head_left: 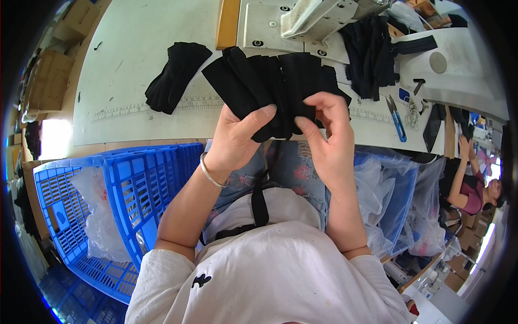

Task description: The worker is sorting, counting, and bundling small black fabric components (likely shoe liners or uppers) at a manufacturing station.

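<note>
Between my two hands, over the table's front edge, is a fanned stack of black fabric strips (pixel 259 75). My left hand (pixel 243 132) grips the stack's left part, thumb on top and fingers hidden beneath. At the right part, my right hand (pixel 330 121) pinches the cloth between thumb and curled fingers. A second folded bundle of black fabric strips (pixel 175 77) lies on the table to the left. Just beyond the held stack stands a white sewing machine (pixel 318 21).
Blue-handled snips (pixel 398 121) lie on the white table (pixel 129 48) at right. More black strips (pixel 369 54) hang by the machine. Blue plastic crates (pixel 121 200) stand at left below the table; clear plastic bags (pixel 377 189) are at right. Another person (pixel 475 186) works far right.
</note>
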Demonstrator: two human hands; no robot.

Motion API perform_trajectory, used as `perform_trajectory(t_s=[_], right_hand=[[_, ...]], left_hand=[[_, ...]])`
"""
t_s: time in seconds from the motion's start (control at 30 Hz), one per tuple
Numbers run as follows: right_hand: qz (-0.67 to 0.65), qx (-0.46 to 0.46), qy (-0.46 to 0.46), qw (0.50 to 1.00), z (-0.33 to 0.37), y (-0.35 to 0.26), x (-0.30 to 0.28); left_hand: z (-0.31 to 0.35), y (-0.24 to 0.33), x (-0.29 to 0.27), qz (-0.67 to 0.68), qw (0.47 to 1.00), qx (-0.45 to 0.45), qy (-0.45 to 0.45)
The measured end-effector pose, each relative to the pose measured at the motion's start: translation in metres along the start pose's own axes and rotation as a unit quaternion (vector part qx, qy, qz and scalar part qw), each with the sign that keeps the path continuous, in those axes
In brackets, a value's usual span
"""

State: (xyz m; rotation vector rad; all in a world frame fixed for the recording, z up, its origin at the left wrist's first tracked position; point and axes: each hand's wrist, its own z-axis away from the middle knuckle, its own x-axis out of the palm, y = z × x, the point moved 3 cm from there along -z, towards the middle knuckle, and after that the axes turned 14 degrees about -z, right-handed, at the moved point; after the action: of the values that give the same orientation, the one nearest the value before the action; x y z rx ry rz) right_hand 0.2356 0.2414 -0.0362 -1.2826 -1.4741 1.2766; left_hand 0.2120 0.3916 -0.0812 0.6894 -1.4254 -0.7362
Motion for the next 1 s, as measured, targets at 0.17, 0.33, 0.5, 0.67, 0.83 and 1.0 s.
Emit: perform_trajectory(t_s=[0.17,0.33,0.5,0.67,0.83,1.0], right_hand=[[0.122,-0.091,-0.065,0.986,0.0,-0.008,0.001],[0.187,-0.14,-0.078,0.969,0.005,-0.008,0.008],[0.139,-0.131,0.082,0.978,0.001,-0.008,-0.013],[0.263,-0.197,0.148,0.933,-0.014,-0.001,-0.042],[0.443,-0.232,0.02,0.866,-0.006,0.011,-0.026],[0.413,-0.165,0.035,0.895,-0.001,0.024,-0.028]], left_hand=[[-0.001,-0.002,-0.003,-0.014,1.0,0.01,-0.006],[-0.001,-0.003,-0.006,-0.031,0.999,0.013,-0.013],[-0.004,0.008,0.013,0.044,0.999,0.0,-0.006],[-0.003,0.008,0.007,0.005,1.0,0.01,-0.01],[-0.004,0.007,0.006,0.018,1.0,0.007,-0.014],[-0.005,0.007,0.007,0.018,1.0,0.008,-0.001]])
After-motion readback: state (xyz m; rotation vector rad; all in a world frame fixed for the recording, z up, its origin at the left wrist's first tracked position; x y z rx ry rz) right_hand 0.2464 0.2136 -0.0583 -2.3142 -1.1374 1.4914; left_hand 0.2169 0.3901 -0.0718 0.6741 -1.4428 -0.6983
